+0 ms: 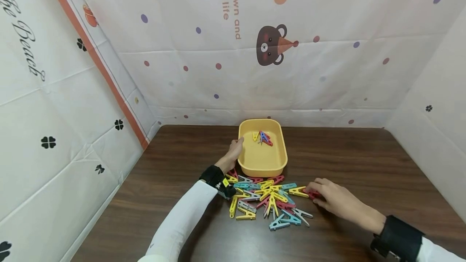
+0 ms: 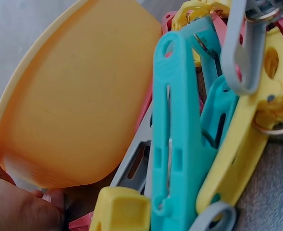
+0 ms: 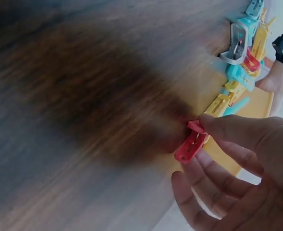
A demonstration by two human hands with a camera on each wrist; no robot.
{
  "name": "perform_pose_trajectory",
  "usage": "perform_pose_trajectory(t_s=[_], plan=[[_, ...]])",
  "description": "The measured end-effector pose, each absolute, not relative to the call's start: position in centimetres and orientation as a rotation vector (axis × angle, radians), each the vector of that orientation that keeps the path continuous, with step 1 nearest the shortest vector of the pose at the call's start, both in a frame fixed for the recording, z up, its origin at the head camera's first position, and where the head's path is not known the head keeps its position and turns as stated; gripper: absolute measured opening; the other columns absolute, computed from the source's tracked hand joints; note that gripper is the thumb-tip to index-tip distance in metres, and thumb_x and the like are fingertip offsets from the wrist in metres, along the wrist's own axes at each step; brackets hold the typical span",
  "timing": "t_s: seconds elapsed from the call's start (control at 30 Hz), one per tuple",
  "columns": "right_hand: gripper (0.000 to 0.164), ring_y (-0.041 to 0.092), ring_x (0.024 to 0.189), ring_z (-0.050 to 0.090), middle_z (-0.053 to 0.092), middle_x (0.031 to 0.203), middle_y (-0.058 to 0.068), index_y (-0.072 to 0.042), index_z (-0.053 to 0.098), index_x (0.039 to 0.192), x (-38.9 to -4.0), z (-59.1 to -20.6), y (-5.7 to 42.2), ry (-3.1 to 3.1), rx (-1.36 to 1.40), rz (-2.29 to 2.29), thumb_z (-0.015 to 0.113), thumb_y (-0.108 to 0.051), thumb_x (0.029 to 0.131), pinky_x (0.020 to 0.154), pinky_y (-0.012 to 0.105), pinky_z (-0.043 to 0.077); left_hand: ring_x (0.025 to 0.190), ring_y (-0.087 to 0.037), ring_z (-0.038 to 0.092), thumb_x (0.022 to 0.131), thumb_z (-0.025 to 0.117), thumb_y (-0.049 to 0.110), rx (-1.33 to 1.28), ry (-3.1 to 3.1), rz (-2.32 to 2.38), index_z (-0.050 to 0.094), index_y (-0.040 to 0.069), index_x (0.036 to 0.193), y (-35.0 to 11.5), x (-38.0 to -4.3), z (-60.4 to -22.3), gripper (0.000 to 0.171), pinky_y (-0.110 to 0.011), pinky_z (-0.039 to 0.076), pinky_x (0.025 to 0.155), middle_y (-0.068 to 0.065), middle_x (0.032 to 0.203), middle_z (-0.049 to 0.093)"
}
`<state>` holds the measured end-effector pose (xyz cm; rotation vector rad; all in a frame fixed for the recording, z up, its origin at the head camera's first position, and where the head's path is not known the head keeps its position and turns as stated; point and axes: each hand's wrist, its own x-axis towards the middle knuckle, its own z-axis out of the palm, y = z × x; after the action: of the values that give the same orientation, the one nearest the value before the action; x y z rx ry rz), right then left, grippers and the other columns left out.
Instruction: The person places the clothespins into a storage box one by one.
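Note:
My left hand (image 1: 231, 155) grips the left rim of a yellow plastic tub (image 1: 263, 165). Inside the tub lie a few clothespins (image 1: 265, 138) in yellow, purple and red. In the left wrist view the tub's outer wall (image 2: 83, 96) stands beside the pile, with part of the left hand (image 2: 21, 207) at its rim. At the pile's right edge my right hand (image 1: 336, 199) pinches a red clothespin (image 3: 189, 144) between thumb and fingers. Next to it is a yellow clothespin (image 1: 298, 191). The pile of clothespins (image 1: 271, 195) mixes yellow, teal, grey and red ones.
The pile lies in front of the tub on a dark wood-grain table (image 1: 174, 148). Behind the table hangs a white printed cloth (image 1: 218, 84), with more white cloth at both sides. A black band (image 1: 398, 235) is on the right wrist, another on the left.

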<state>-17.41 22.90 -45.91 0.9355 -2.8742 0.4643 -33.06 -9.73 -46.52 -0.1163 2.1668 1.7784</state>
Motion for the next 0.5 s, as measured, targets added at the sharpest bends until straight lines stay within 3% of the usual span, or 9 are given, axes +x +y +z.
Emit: perform_pose_trajectory(t_s=[0.3, 0.5], plan=[[0.024, 0.003, 0.077, 0.06, 0.065, 0.09, -0.009, -0.02, 0.071, 0.099, -18.3, -45.6, 23.2, -2.93, 0.925, 0.545, 0.084, -0.009, 0.082, 0.062, 0.026, 0.052, 0.136, -0.032, 0.046, 0.11, 0.032, 0.05, -0.099, 2.155, 1.777, 0.024, 0.008, 0.158, -9.7, -33.1, -46.5, 0.065, -0.047, 0.041, 0.112, -0.018, 0.158, 0.031], [0.022, 0.004, 0.076, 0.06, 0.068, 0.09, -0.006, -0.015, 0.073, 0.102, -20.3, -42.6, 22.5, -2.871, 0.838, 0.587, 0.083, -0.007, 0.083, 0.062, 0.024, 0.05, 0.142, -0.034, 0.041, 0.109, 0.031, 0.052, -0.098, 2.157, 1.802, 0.02, 0.008, 0.161, -9.7, -32.8, -47.0, 0.069, -0.05, 0.038, 0.116, -0.018, 0.162, 0.026]])
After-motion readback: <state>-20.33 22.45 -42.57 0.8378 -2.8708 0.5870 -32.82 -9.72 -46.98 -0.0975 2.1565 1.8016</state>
